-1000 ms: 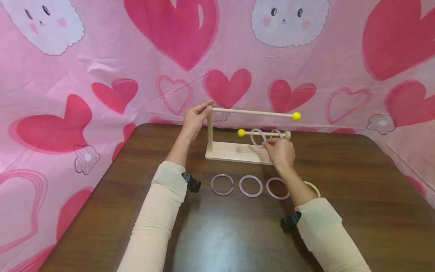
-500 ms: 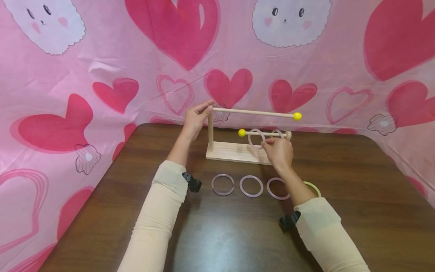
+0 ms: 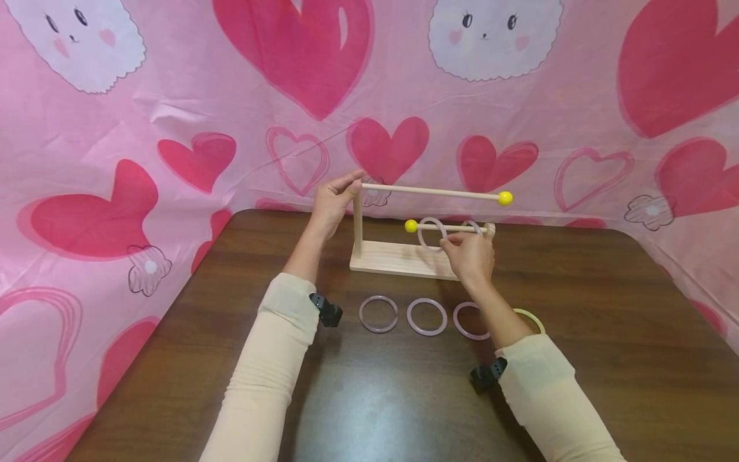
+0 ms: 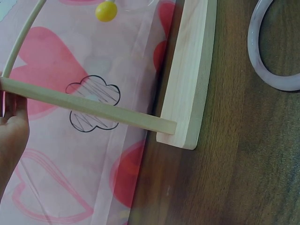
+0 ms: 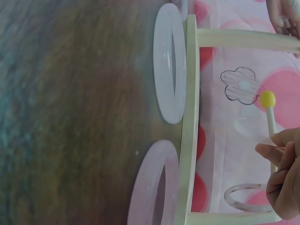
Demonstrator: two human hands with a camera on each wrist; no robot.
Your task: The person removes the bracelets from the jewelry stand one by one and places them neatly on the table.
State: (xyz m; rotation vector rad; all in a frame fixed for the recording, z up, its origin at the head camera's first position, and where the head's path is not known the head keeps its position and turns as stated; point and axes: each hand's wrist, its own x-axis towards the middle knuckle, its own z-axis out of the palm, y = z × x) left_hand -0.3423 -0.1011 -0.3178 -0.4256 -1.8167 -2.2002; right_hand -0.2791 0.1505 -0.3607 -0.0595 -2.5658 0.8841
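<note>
presently pinching a pale, translucent ring [image 3: 419, 233] between the curled fingers of the right hand [image 3: 470, 256], just right of the frame's centre. taking hold at the lower right rim, leaving most of the hoop free. apparently surrounding the lower rod [image 3: 455, 228], near the yellow ball [image 3: 410, 226] capping its left end. meanwhile gripping the wooden stand [image 3: 398, 260] at the top of its left upright [image 3: 357, 224] with the fingers of the left hand [image 3: 331, 206], up and left of the ring. probably weighing very little, judging by the thin section; likely holding its shape under a pinch, being stiff rather than springy. looking glossy, so perhaps slipping from a loose touch, and possibly chipping if knocked hard. calling, by that judgement, for a light two-sided pinch on the outer rim, well away from the rod. farther right, showing a second ring [image 5: 228, 193] apparently around the same rod. below, showing three lilac rings [image 3: 426, 333] lying flat in a row on the counter [image 3: 369, 385], with a yellow-green ring [image 3: 534, 317] partly hidden by the right forearm [image 3: 508, 321].
</note>
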